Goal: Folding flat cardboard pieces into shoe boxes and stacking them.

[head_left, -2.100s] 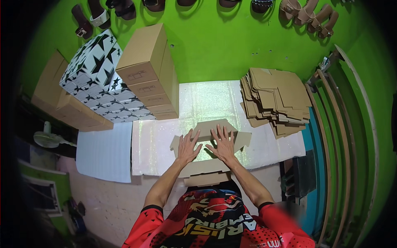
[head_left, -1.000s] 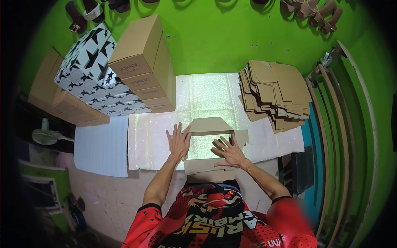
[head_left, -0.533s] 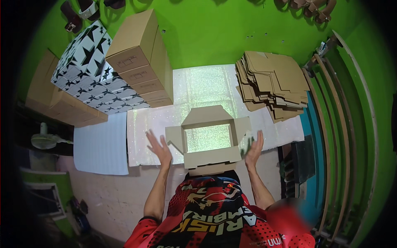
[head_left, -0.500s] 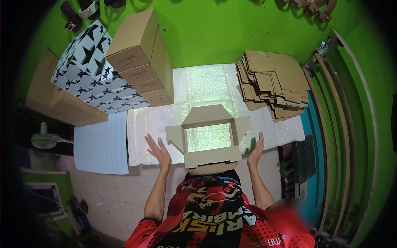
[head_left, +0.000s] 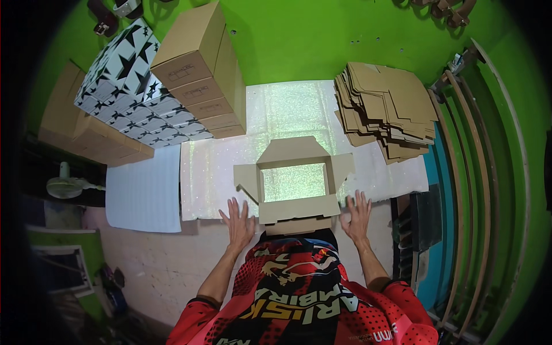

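A brown cardboard box [head_left: 299, 205] stands in front of me with its flaps folded outward. The shimmering sheet beneath shows through its open middle. On the box's left near side, my left hand [head_left: 237, 225] is held with fingers spread, holding nothing. Off the right near corner, my right hand [head_left: 357, 217] also has its fingers apart and holds nothing. Both hands appear separate from the cardboard by a small gap.
Flattened cardboard pieces [head_left: 388, 109] are piled at the far right. At the far left rise stacked brown boxes [head_left: 198, 75] and star-patterned boxes [head_left: 123, 86]. A white foam sheet [head_left: 144, 192] lies left of the shimmering sheet [head_left: 207, 178]. Wooden rails [head_left: 474, 144] line the right side.
Both hands have come nearer to my body, level with the box's near edge, and the left is closer to the box. The whole view has shifted slightly.
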